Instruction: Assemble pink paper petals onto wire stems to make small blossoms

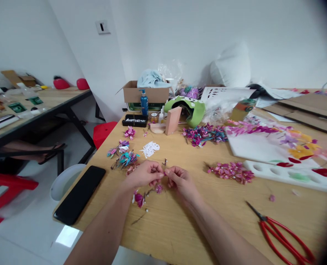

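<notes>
Head view: hands (163,176) pinch a tiny pink-purple flower (159,188).

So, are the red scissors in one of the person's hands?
No, the red scissors lie on the table off to the right, apart from both hands, which meet over small flower pieces at the middle.

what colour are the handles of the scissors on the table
Red. The scissors lie at the table's near right corner, clearest in the head view.
</notes>
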`<state>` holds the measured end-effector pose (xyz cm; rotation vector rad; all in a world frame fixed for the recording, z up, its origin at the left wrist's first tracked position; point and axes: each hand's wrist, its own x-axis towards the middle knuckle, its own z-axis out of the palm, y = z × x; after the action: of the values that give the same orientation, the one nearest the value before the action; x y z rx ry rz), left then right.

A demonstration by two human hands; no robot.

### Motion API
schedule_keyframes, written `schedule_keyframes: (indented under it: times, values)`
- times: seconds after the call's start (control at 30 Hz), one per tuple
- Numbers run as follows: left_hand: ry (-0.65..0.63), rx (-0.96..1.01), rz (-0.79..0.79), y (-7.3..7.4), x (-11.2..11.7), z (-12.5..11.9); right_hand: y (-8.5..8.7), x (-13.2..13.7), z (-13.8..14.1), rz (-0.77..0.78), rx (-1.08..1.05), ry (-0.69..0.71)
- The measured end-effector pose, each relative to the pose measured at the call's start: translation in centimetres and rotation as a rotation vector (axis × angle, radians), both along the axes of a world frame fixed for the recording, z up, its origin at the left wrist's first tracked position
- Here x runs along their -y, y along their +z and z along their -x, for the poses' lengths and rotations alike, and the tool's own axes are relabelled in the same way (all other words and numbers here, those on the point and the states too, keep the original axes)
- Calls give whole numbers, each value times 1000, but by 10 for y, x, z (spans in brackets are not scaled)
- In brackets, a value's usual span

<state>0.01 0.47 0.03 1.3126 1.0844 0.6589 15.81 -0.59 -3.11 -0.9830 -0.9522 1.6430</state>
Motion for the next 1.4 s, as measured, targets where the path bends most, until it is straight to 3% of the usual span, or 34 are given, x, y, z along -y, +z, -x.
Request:
schedule_keyframes:
  times: [0.23, 0.37, 0.47, 0.6, 0.9, 1.07, 1.23, 1.4]
  values:
    - [46, -39, -39, 8, 0, 1, 3, -2, -3, -105, 292, 26]
    - [118, 1, -64, 7, -2, 5, 4, -1, -6, -271, 545, 38]
    - [201, 64, -100, 7, -4, 6, 4, 1, -7, -413, 734, 151]
    - [209, 95, -75, 7, -4, 5, 5, 3, -7, -549, 964, 261]
    - [208, 98, -82, 6, -4, 5, 2, -3, -8, -477, 842, 223]
    - [213, 114, -111, 9, -4, 5, 7, -1, -10, -486, 918, 106]
    - [230, 110, -149, 9, -5, 5, 14, 2, -14, -459, 1052, 221]
    - [229, 123, -164, 8, -5, 6, 15, -3, -16, -471, 994, 166]
